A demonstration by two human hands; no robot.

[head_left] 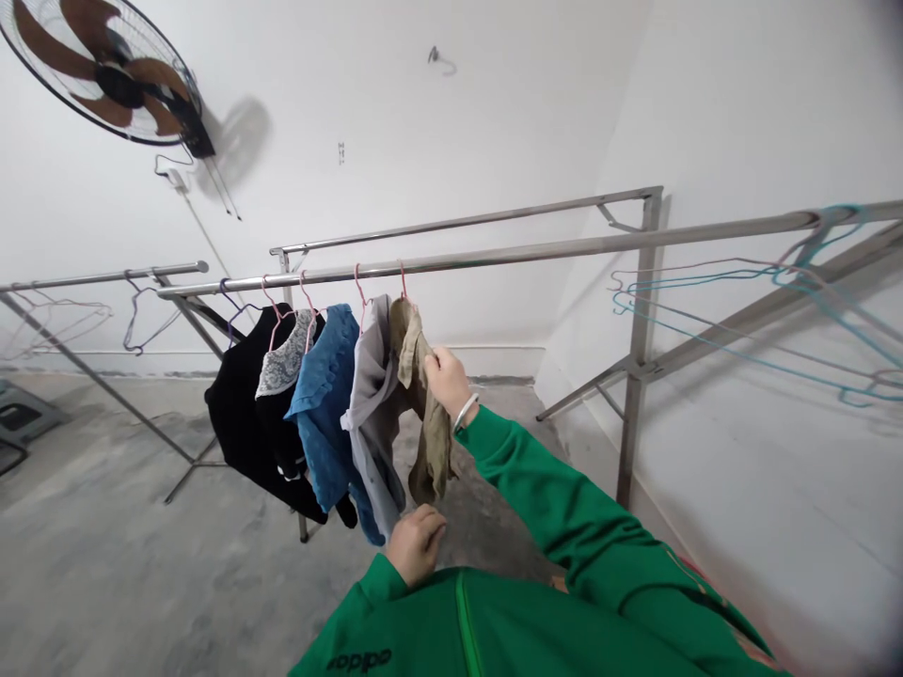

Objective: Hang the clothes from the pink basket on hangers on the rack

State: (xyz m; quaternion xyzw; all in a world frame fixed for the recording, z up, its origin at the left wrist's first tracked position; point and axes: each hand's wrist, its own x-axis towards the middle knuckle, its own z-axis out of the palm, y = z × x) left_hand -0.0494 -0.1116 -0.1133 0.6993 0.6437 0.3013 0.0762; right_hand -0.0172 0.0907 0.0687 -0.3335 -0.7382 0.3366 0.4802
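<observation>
An olive-brown shirt point(432, 442) hangs from a pink hanger point(403, 282) on the metal rail. My right hand point(448, 379), with a silver bangle at the wrist, is closed on the shirt's right edge below the shoulder. Just beneath the shirt's hem is my left hand point(418, 541), fingers curled in, with no cloth visible in it. Left of the olive shirt hang a grey shirt point(373, 414), a blue blouse with a ruffled front point(325, 385) and a black top with a white lace collar point(286, 365). Farther left is another black garment point(244, 400).
The rail point(536, 252) runs across in front of me, with a second bar point(466, 221) behind. Several blue and pink wire hangers point(734, 277) hang at the right. A wall fan point(119, 85) is at upper left. Another rack point(105, 280) stands left, near a grey stool point(24, 414).
</observation>
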